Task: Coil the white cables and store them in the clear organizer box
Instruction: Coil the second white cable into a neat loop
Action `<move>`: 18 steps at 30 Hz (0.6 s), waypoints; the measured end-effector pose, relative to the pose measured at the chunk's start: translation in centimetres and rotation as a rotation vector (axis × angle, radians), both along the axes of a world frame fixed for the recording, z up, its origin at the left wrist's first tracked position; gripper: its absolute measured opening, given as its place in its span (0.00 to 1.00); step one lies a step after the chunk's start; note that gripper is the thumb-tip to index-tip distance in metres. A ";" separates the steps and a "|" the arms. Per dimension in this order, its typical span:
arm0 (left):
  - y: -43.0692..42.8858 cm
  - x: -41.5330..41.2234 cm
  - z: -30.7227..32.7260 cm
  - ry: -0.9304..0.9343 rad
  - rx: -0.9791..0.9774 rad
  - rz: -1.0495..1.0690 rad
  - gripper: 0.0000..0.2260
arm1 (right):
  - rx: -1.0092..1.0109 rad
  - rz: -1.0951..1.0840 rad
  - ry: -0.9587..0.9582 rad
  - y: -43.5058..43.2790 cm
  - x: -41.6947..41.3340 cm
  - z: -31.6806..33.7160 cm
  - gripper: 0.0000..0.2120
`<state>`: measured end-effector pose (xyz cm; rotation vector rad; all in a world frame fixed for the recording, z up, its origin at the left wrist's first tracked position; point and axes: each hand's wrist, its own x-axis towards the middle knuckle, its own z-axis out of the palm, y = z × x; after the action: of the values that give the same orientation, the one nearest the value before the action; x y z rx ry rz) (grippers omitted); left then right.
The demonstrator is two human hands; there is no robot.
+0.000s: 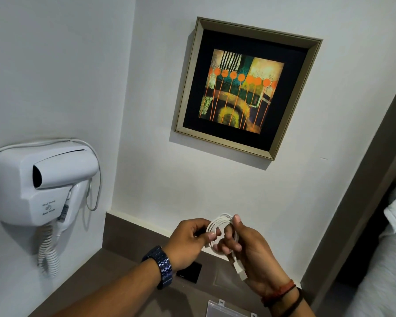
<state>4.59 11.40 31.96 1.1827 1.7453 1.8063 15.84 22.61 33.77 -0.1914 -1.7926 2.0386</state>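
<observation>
The white cable [223,227] looks light, limp and springy: the right hand [249,252] pinches its loops, the left hand [188,239] pinches the free strand (grip crossings, not plugs).

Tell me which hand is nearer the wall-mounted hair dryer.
Left. The left hand is lower right of the hair dryer, pinching the white cable. The right hand holds the coil on the far side, further from it.
</observation>
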 end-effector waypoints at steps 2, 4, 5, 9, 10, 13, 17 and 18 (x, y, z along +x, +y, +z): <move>-0.1 -0.2 -0.1 -0.070 0.000 -0.009 0.08 | 0.074 -0.132 -0.013 0.0 -0.1 -0.4 0.21; -0.2 -0.1 -0.3 -0.169 0.016 -0.060 0.07 | 0.145 -0.244 -0.014 -0.3 -0.3 -0.9 0.20; -0.2 0.0 -0.4 -0.233 0.038 -0.088 0.07 | 0.172 -0.292 -0.014 -0.5 -0.5 -1.1 0.20; -0.2 0.1 -1.0 -0.501 0.094 -0.175 0.15 | 0.346 -0.429 -0.065 -0.8 -0.7 -1.6 0.18; -0.2 0.1 -1.1 -0.542 0.095 -0.185 0.15 | 0.404 -0.454 -0.082 -0.8 -0.6 -1.6 0.18; -0.2 0.5 -1.1 -0.561 0.080 -0.184 0.17 | 0.566 -0.498 -0.113 -1.2 -0.7 -1.7 0.18; 0.3 1.0 -0.9 -0.412 0.009 0.002 0.20 | 0.674 -0.493 -0.152 -1.9 -1.2 -1.8 0.16; 0.3 0.9 -0.8 -0.362 -0.015 0.081 0.18 | 0.698 -0.505 -0.159 -1.9 -1.3 -1.9 0.15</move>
<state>5.49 11.68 31.15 0.7303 1.6098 1.9079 14.51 20.68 31.87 -0.5354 -2.1595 1.0126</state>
